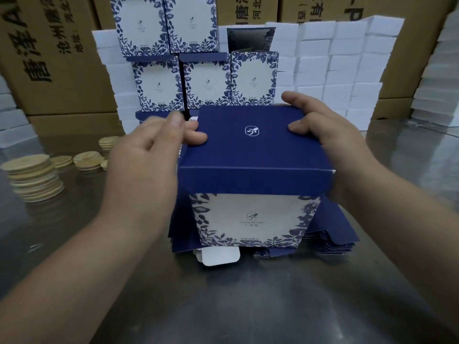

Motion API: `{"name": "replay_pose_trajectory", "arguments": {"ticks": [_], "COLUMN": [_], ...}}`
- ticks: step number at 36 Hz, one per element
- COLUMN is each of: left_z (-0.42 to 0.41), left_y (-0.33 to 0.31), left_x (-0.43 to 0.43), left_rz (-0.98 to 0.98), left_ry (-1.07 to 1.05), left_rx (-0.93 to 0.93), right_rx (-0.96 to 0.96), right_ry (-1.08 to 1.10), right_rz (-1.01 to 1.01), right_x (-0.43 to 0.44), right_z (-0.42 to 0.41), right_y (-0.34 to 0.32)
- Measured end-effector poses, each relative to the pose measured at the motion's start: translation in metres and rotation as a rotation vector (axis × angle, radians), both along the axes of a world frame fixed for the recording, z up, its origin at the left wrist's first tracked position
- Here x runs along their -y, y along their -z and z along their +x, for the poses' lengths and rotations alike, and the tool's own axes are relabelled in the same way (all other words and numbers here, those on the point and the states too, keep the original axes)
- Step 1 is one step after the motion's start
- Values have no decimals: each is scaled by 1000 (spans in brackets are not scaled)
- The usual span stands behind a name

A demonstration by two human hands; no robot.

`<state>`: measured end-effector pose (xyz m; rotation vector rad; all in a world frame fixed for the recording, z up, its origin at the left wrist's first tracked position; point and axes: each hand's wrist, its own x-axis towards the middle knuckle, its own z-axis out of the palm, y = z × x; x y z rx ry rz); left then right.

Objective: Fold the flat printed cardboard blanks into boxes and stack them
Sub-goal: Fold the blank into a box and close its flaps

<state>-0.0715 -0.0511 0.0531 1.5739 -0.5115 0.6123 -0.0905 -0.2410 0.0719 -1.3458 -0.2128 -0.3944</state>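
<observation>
That box (250,145) looks light, thin card, easily creased; best held by the side walls just below the fingers. The right hand (323,127) has its fingers clamped round the far corner. The left hand (146,157) is blurred, one fingertip on the lid, so I cannot tell whether it grips.

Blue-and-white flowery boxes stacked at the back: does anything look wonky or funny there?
In the stack of blue-and-white flowery cardboard boxes, the top right one looks half-open, its dark inside showing. On the middle row, dark blue lid flaps stick out untucked. The rest stands straight.
</observation>
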Motion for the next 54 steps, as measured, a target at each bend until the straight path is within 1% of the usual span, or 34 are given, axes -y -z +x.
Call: {"name": "replay_pose_trajectory", "arguments": {"ticks": [3,8,11,12,16,20,25,30,32,35,39,43,50,54], "left_z": [11,22,21,22,27,28,30,29,28,28,38,45,47,49], "left_y": [-24,-52,-51,-50,-51,-55,-56,-52,-53,-57,-62,-69,-79,-80], "left_x": [1,24,25,25,26,26,28,29,29,28,26,27,35,38], "left_rz": [22,88,15,-6,-17,-4,-13,-27,-25,6,267,496,705,741], "left_ry": [5,85,266,290,241,238,229,211,213,184,79,-41,-112,-110], "left_rx": [-137,-344,-574,-641,-736,-772,-782,-748,-751,-712,-501,-375,-243,-227], "right_rx": [-39,-90,-163,-179,-238,-300,-315,-319,-318,-308,-301,-293,-266,-248], "right_ry": [-44,-75,5,25,105,146,182,179,187,206,201,176,251,323], "right_rz": [46,51,43,44,18,49,66,91,69,-28,-179,-313,-528,-650], "right_x": [0,-2,-3,-5,-8,-10,-9,-10,-9,-6,-3,-2,-2,-6], "right_z": [-2,-2,3,5,12,15,12,11,14,18,22,23,28,31], "right_y": [-4,-9,-13,-14,-15,-20,-19,-20,-22,-24,-28,-31,-42,-47]}}
